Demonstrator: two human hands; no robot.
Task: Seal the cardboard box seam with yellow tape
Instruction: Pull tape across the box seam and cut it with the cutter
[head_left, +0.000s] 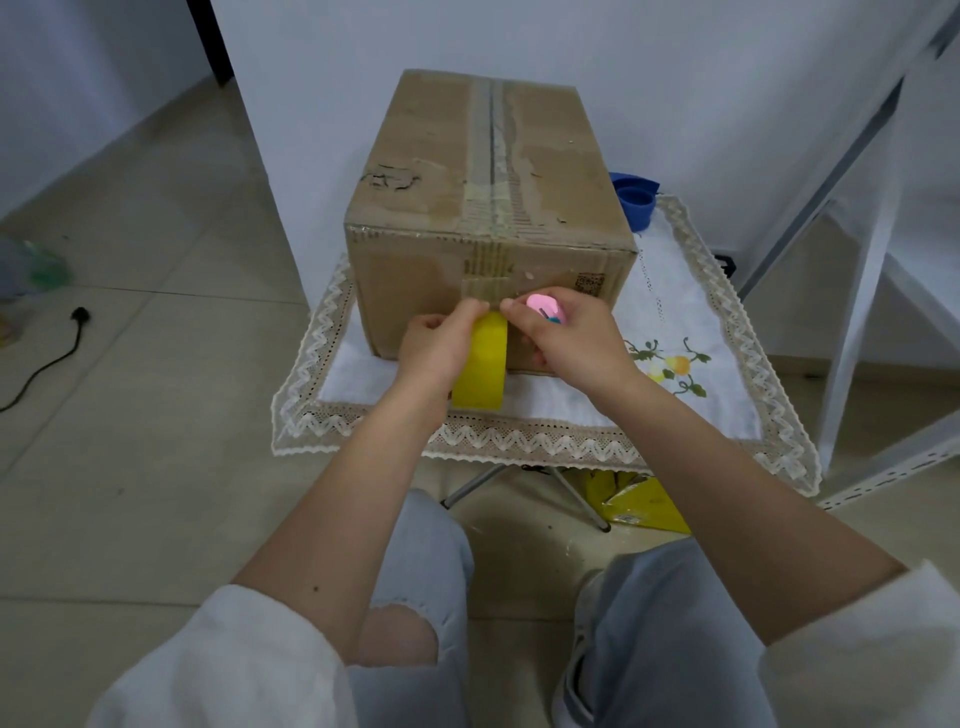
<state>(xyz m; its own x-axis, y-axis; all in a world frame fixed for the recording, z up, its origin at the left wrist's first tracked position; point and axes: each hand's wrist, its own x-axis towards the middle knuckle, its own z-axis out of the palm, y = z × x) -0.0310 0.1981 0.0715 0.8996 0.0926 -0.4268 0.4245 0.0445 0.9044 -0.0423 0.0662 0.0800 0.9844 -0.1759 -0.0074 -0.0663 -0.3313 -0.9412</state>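
Observation:
A worn cardboard box (441, 171) stands on a small cloth-covered table (691, 291); its centre seam (491, 135) runs away from me under old torn tape. My left hand (434, 351) grips a roll of yellow tape (480, 364) held upright against the box's near face, thumb at the roll's top. My right hand (566, 332) holds a small pink cutter (543, 306) and its fingertips pinch at the tape's top edge, just below the seam's lower end. Whether the tape end sticks to the box is hidden by my fingers.
A blue cup-like object (636, 200) sits behind the box at the right. White metal frame legs (852, 312) stand to the right. A yellow carton (639, 504) lies under the table. A black cable and plug (78, 322) lie on the tiled floor at left.

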